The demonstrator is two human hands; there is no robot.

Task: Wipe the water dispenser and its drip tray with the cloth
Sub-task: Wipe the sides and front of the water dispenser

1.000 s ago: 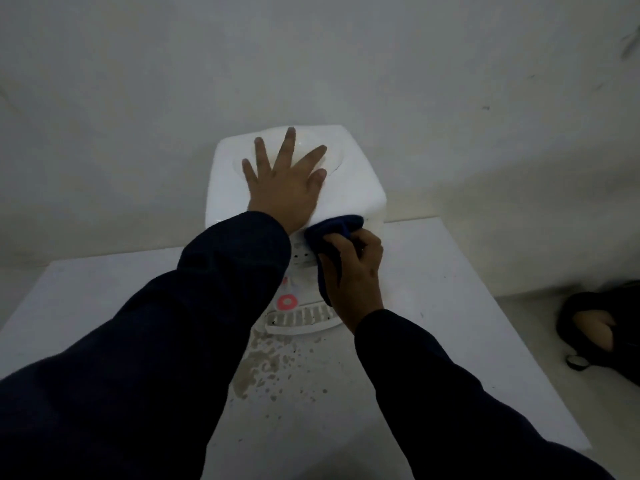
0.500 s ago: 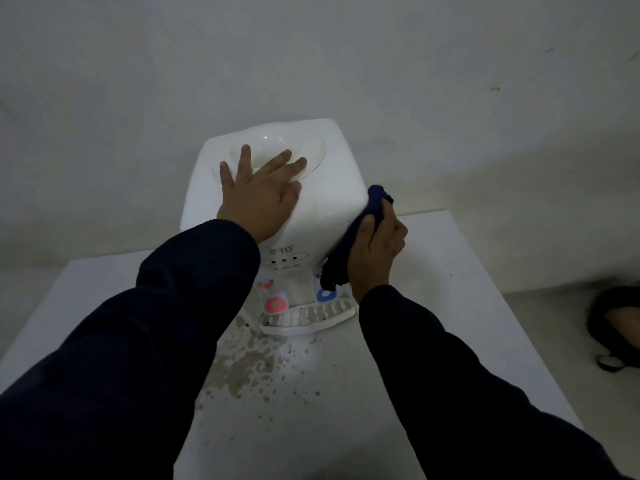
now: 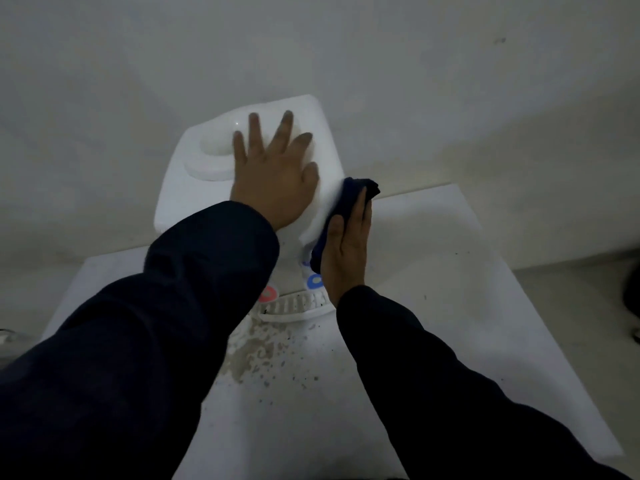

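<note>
A white tabletop water dispenser (image 3: 194,188) stands at the back of a white table (image 3: 433,271), against the wall. My left hand (image 3: 273,178) lies flat on its top with fingers spread, beside the round bottle recess. My right hand (image 3: 346,251) presses a dark blue cloth (image 3: 349,199) flat against the dispenser's right side. Below it, a red tap (image 3: 268,294) and a blue tap (image 3: 315,280) hang over the white slotted drip tray (image 3: 294,306). My right wrist hides the tray's right end.
A patch of brownish stains and specks (image 3: 259,355) marks the table in front of the drip tray. The pale wall (image 3: 346,46) rises directly behind the dispenser. A dark object (image 3: 633,292) lies on the floor at the right edge.
My right hand moved the cloth from the front right corner onto the dispenser's right side, and now lies flatter on it. My left hand stayed on the top, fingers spread wider.
</note>
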